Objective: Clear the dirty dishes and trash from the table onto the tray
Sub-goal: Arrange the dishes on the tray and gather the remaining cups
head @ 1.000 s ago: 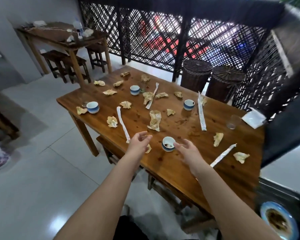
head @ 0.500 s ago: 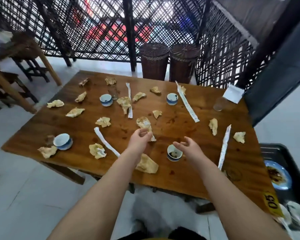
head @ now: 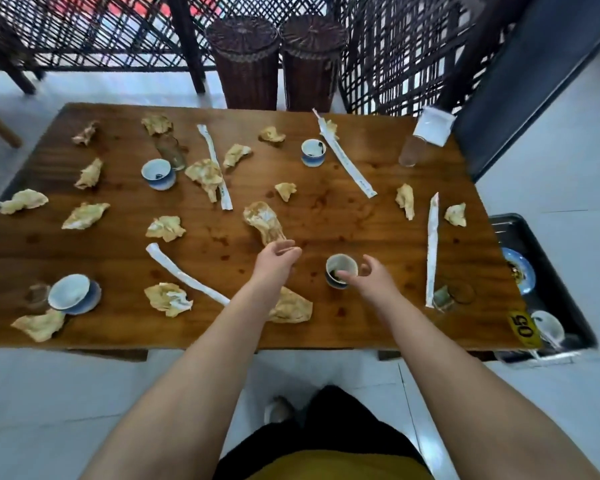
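Right hand [head: 371,277] has edged closer to the near teacup [head: 340,268], fingers spread, not gripping. Left hand [head: 274,259] still hovers, loosely curled and holding nothing, by the crumpled napkin [head: 262,221].

The person wears a mustard-yellow top [head: 326,466], black trousers [head: 343,419] and a pale shoe [head: 277,411].

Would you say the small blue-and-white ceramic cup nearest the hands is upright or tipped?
Upright: the blue-and-white cup stands on its base, mouth facing up, dark dregs inside.
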`<control>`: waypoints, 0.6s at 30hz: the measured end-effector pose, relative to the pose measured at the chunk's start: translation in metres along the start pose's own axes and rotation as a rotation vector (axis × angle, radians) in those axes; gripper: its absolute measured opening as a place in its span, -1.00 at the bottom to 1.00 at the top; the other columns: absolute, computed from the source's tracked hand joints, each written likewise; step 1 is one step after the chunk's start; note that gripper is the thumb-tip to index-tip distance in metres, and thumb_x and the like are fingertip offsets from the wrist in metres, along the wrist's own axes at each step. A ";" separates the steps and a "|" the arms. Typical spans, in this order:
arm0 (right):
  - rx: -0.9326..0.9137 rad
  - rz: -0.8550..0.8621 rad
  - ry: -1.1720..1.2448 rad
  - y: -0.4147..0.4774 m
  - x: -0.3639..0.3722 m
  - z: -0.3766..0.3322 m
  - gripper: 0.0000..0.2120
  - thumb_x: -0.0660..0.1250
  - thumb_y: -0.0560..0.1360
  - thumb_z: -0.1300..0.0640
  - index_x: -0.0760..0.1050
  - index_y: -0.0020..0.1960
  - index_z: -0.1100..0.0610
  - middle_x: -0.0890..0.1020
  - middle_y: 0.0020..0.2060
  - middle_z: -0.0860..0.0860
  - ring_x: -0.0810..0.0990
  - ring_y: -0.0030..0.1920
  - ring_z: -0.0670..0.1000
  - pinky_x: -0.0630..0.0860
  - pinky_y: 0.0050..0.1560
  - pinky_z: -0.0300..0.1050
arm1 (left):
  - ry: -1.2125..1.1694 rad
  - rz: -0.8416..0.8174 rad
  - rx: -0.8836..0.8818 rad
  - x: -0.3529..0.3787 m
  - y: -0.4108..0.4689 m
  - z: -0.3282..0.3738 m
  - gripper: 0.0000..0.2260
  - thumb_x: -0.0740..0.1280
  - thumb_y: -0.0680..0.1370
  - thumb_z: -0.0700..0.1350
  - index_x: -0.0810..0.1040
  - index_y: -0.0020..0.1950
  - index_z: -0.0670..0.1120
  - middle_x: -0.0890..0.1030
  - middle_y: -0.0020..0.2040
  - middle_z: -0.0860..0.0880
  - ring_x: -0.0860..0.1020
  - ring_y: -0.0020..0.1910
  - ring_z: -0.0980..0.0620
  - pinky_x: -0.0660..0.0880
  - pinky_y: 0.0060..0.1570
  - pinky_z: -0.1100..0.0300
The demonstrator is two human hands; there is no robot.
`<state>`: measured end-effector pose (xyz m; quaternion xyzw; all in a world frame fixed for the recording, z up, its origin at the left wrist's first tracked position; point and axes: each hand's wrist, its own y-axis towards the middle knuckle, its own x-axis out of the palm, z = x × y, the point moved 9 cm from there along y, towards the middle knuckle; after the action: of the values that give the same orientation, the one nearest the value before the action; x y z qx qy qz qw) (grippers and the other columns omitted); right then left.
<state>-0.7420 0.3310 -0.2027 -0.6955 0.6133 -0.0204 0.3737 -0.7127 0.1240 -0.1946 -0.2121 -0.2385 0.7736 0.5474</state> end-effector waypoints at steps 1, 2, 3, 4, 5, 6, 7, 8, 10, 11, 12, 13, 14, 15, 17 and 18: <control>0.004 -0.003 -0.002 0.002 0.004 0.002 -0.18 0.49 0.41 -0.03 0.16 0.53 0.10 0.34 0.45 0.09 0.36 0.40 0.10 0.37 0.29 -0.04 | 0.012 0.001 -0.009 0.000 0.002 -0.003 -0.86 0.33 0.59 -0.10 0.49 0.14 0.00 0.55 0.20 -0.07 0.51 0.21 -0.03 0.46 0.28 0.02; 0.002 -0.007 -0.005 0.005 0.007 0.003 -0.17 0.50 0.40 -0.03 0.16 0.53 0.11 0.34 0.45 0.09 0.36 0.40 0.10 0.36 0.30 -0.04 | 0.020 0.005 -0.011 0.001 0.005 -0.005 -0.86 0.32 0.59 -0.10 0.49 0.14 -0.01 0.55 0.21 -0.07 0.51 0.22 -0.03 0.46 0.29 0.03; -0.003 -0.014 -0.010 0.008 0.011 0.005 -0.15 0.51 0.39 -0.03 0.16 0.53 0.11 0.34 0.44 0.09 0.35 0.40 0.10 0.35 0.31 -0.03 | 0.026 0.008 -0.013 0.001 0.006 -0.006 -0.87 0.32 0.59 -0.10 0.49 0.14 -0.01 0.55 0.21 -0.08 0.50 0.22 -0.03 0.46 0.29 0.04; -0.005 -0.020 -0.016 0.012 0.013 0.007 -0.14 0.52 0.38 -0.03 0.16 0.53 0.11 0.33 0.44 0.09 0.35 0.40 0.10 0.34 0.32 -0.02 | 0.029 0.011 -0.018 0.002 0.009 -0.007 -0.87 0.32 0.59 -0.11 0.50 0.14 -0.02 0.54 0.22 -0.08 0.50 0.23 -0.03 0.46 0.29 0.04; -0.001 -0.023 -0.028 0.014 0.015 0.009 -0.12 0.53 0.36 -0.04 0.15 0.53 0.11 0.33 0.44 0.09 0.35 0.40 0.10 0.34 0.33 -0.02 | 0.025 0.017 -0.023 0.002 0.011 -0.008 -0.86 0.32 0.59 -0.11 0.51 0.14 -0.02 0.55 0.22 -0.08 0.50 0.23 -0.03 0.46 0.28 0.04; 0.001 -0.030 -0.037 0.018 0.017 0.011 -0.10 0.54 0.35 -0.04 0.15 0.52 0.11 0.33 0.44 0.09 0.35 0.39 0.10 0.34 0.33 -0.02 | 0.019 0.025 -0.029 0.003 0.013 -0.008 -0.86 0.32 0.59 -0.11 0.51 0.15 -0.03 0.54 0.22 -0.08 0.50 0.23 -0.03 0.47 0.28 0.05; 0.003 -0.037 -0.048 0.022 0.018 0.012 -0.09 0.55 0.34 -0.04 0.14 0.52 0.11 0.33 0.43 0.09 0.35 0.39 0.10 0.34 0.33 -0.03 | 0.011 0.032 -0.039 0.004 0.014 -0.008 -0.86 0.33 0.59 -0.11 0.51 0.15 -0.02 0.54 0.21 -0.07 0.51 0.23 -0.02 0.47 0.27 0.06; 0.008 -0.045 -0.058 0.025 0.020 0.014 -0.08 0.55 0.34 -0.03 0.12 0.53 0.12 0.32 0.43 0.10 0.34 0.39 0.11 0.34 0.33 -0.03 | 0.000 0.041 -0.054 0.004 0.016 -0.009 -0.86 0.33 0.59 -0.11 0.52 0.14 -0.02 0.54 0.21 -0.06 0.51 0.22 -0.01 0.48 0.25 0.08; 0.009 -0.059 -0.089 0.031 0.022 0.016 -0.06 0.56 0.34 -0.01 0.09 0.53 0.12 0.29 0.44 0.10 0.31 0.41 0.11 0.31 0.35 -0.02 | -0.022 0.055 -0.081 0.007 0.018 -0.011 -0.87 0.34 0.58 -0.11 0.53 0.12 -0.01 0.54 0.22 -0.06 0.51 0.22 -0.01 0.49 0.22 0.11; 0.008 -0.069 -0.111 0.033 0.023 0.017 -0.05 0.56 0.33 0.00 0.08 0.54 0.12 0.26 0.45 0.11 0.28 0.43 0.11 0.28 0.37 -0.03 | -0.028 0.062 -0.096 0.008 0.019 -0.013 -0.88 0.34 0.58 -0.12 0.54 0.11 -0.01 0.54 0.23 -0.07 0.51 0.22 -0.01 0.49 0.23 0.10; -0.003 -0.081 -0.133 0.034 0.024 0.017 -0.03 0.56 0.33 0.00 0.06 0.54 0.12 0.23 0.46 0.11 0.26 0.44 0.11 0.26 0.39 -0.03 | -0.035 0.074 -0.107 0.010 0.021 -0.013 -0.88 0.34 0.58 -0.13 0.54 0.11 -0.02 0.54 0.23 -0.07 0.51 0.23 -0.02 0.49 0.24 0.08; -0.020 -0.097 -0.153 0.036 0.025 0.017 -0.02 0.57 0.32 0.01 0.06 0.54 0.12 0.22 0.47 0.11 0.24 0.45 0.11 0.23 0.40 -0.02 | -0.047 0.088 -0.118 0.011 0.022 -0.014 -0.87 0.34 0.58 -0.14 0.55 0.12 -0.03 0.54 0.22 -0.08 0.51 0.23 -0.02 0.48 0.26 0.06; -0.036 -0.110 -0.167 0.038 0.026 0.017 -0.01 0.58 0.31 0.01 0.06 0.54 0.12 0.22 0.47 0.11 0.23 0.45 0.12 0.22 0.41 -0.02 | -0.059 0.100 -0.123 0.012 0.023 -0.014 -0.86 0.34 0.58 -0.15 0.54 0.13 -0.04 0.55 0.21 -0.08 0.52 0.22 -0.02 0.48 0.26 0.06; -0.049 -0.126 -0.176 0.042 0.025 0.018 -0.01 0.58 0.30 0.02 0.07 0.54 0.12 0.23 0.46 0.12 0.23 0.45 0.12 0.22 0.41 -0.02 | -0.073 0.118 -0.127 0.014 0.024 -0.013 -0.85 0.34 0.58 -0.17 0.54 0.14 -0.06 0.55 0.20 -0.08 0.53 0.20 -0.01 0.49 0.25 0.07; -0.074 -0.138 -0.184 0.045 0.025 0.018 -0.04 0.59 0.29 0.03 0.12 0.52 0.12 0.27 0.45 0.11 0.26 0.44 0.11 0.23 0.40 -0.02 | -0.089 0.129 -0.130 0.016 0.024 -0.013 -0.86 0.33 0.58 -0.18 0.54 0.13 -0.07 0.56 0.18 -0.08 0.54 0.18 0.00 0.50 0.24 0.07; -0.086 -0.141 -0.188 0.048 0.024 0.018 -0.06 0.59 0.29 0.04 0.16 0.51 0.11 0.30 0.44 0.11 0.28 0.43 0.11 0.24 0.39 -0.02 | -0.092 0.133 -0.128 0.018 0.024 -0.012 -0.87 0.33 0.58 -0.19 0.54 0.12 -0.07 0.57 0.17 -0.08 0.55 0.16 0.01 0.50 0.24 0.08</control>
<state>-0.7672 0.3204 -0.2517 -0.7511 0.5256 0.0449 0.3970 -0.7296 0.1354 -0.2199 -0.2264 -0.2976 0.8004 0.4686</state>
